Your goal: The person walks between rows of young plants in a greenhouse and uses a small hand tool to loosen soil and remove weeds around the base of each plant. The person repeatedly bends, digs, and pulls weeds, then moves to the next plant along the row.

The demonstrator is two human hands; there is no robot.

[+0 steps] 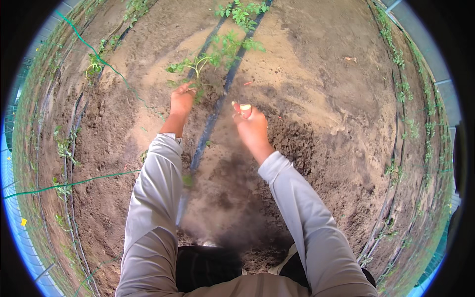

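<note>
My left hand (182, 99) is at the base of a young tomato plant (198, 66), with curled fingers among its lower leaves. Whether it grips a stem or leaf is hidden. To the right, beyond a dark drip line (209, 130), my right hand (253, 122) hovers over the soil with its fingers bent in. A pale, red-sided tip shows at its thumb; I cannot tell whether this is the thumb itself or a small held thing. More tomato foliage (243, 15) stands farther up the row, between this drip line and a second one (213, 35).
Green twine (122, 78) slants across the left, and another green strand (74, 185) runs lower down. Other planted rows with drip lines curve along the left (70, 159) and right (397, 126). Loose dug soil (297, 144) lies right of my right hand. Small red scraps (248, 83) dot the ground.
</note>
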